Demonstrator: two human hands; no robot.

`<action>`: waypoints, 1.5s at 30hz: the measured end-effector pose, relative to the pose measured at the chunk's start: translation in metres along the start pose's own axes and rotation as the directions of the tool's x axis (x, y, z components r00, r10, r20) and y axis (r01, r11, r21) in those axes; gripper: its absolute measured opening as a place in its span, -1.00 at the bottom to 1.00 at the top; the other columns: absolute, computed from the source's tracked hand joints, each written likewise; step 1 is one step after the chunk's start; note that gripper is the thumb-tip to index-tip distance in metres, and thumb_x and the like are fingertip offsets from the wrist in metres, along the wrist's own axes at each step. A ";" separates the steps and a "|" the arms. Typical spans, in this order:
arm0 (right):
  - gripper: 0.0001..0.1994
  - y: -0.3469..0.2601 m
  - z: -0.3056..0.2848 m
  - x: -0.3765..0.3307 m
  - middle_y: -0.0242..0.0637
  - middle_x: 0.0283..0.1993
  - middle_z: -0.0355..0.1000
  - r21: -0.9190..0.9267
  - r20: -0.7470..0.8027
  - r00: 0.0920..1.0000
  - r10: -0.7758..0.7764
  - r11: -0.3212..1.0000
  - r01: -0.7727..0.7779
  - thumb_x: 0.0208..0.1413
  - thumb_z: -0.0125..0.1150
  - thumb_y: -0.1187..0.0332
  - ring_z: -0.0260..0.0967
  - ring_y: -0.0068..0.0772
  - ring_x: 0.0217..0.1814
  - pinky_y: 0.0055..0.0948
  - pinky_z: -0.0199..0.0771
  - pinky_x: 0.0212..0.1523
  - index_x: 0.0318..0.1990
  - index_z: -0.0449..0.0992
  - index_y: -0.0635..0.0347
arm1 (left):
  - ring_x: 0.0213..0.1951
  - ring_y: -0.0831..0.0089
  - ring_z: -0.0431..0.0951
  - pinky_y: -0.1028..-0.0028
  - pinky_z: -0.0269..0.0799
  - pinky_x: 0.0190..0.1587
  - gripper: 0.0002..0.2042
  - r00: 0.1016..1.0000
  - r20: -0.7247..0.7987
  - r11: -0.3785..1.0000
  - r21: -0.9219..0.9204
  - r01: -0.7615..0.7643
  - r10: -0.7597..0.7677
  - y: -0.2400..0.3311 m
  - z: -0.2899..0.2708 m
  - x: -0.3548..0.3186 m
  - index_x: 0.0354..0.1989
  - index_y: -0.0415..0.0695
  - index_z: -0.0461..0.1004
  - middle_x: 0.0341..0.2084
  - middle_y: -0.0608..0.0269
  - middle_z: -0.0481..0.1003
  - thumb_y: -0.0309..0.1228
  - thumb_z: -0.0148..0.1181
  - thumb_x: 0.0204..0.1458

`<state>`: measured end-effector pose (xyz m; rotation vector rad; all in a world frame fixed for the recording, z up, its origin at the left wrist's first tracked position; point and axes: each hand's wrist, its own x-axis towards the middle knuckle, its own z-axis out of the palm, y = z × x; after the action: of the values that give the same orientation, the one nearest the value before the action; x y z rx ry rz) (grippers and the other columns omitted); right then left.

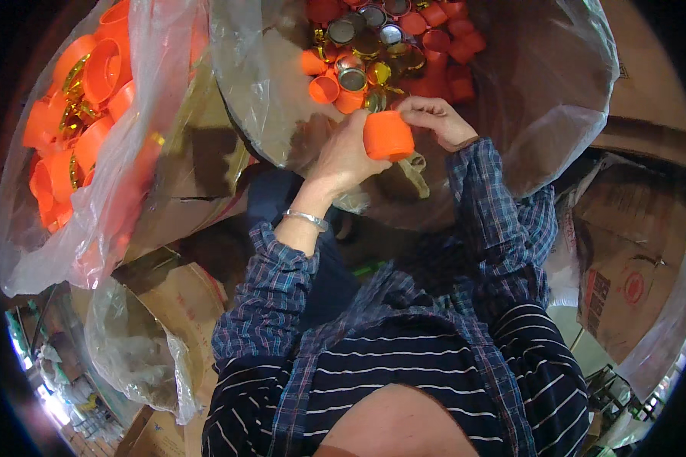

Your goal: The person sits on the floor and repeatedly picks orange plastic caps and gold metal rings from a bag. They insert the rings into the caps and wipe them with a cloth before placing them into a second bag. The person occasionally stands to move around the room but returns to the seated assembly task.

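While both hands meet over the lap, seemingly mid-assembly on one cap, with step judged as fitting or checking a piece at its rim. Largest first: two clear plastic bags, one big bag (556,84) ahead holding a heap of loose orange caps and shiny round metal liners, too many and too overlapped to count, and a second bag (122,175) to the left packed with larger orange lids, again beyond counting; a third, crumpled empty-looking bag (137,358) lower left. Cardboard boxes (625,289) to the right, at least two, edges bent by the lens. Then two hands: left hand (347,156), with a silver bracelet (306,220) on the wrist, fingers curled around one orange cap (389,135), held just below the heap and in front of the big bag; right hand (438,120) touching the cap's top edge, fingertips pressed together as if pinching something small, though what lies between them cannot be told. Next move, by judgement only: calls for a steady grip from the left and a fine press or pull at the rim from the right.
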<state>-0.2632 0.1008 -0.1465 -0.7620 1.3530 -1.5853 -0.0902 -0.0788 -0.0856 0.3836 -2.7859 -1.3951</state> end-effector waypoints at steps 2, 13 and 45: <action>-0.71 0.017 0.001 -0.009 -0.38 -0.10 0.52 0.188 -0.238 0.971 0.021 0.982 0.025 0.16 0.24 0.28 0.44 -0.38 -0.06 -0.34 0.45 -0.06 0.01 0.55 0.14 | 0.05 -0.05 0.47 0.18 0.40 0.09 -0.30 0.995 -0.102 1.000 -0.017 0.010 -0.012 0.008 -0.004 -0.004 0.09 -0.17 0.28 -0.03 -0.09 0.45 -0.32 0.53 -0.27; -0.67 0.138 0.025 -0.028 -0.09 -0.01 0.56 -0.490 -0.575 0.802 -0.160 0.852 -0.181 0.02 0.32 0.28 0.51 -0.09 -0.02 -0.19 0.50 -0.06 -0.04 0.59 0.18 | -0.13 0.07 0.49 0.20 0.43 -0.06 -0.37 0.836 -0.425 0.936 0.203 -0.286 0.348 0.033 -0.020 -0.075 -0.08 -0.16 0.36 -0.21 0.09 0.45 -0.24 0.60 -0.32; -0.74 -0.088 0.236 -0.112 -0.11 0.11 0.47 -0.836 -0.213 0.617 -0.758 0.468 0.287 0.12 0.18 0.51 0.32 -0.02 0.23 -0.19 0.30 0.27 -0.03 0.59 0.28 | -0.12 -0.03 0.51 0.14 0.49 -0.13 -0.52 0.778 -0.560 0.957 0.216 -0.196 0.286 0.067 -0.012 -0.132 -0.13 -0.16 0.35 -0.23 0.03 0.49 -0.38 0.43 -0.25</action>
<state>-0.0297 0.1026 -0.0003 -1.4275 2.4993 -1.8250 0.0249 -0.0210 -0.0118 0.3624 -2.3151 -0.8279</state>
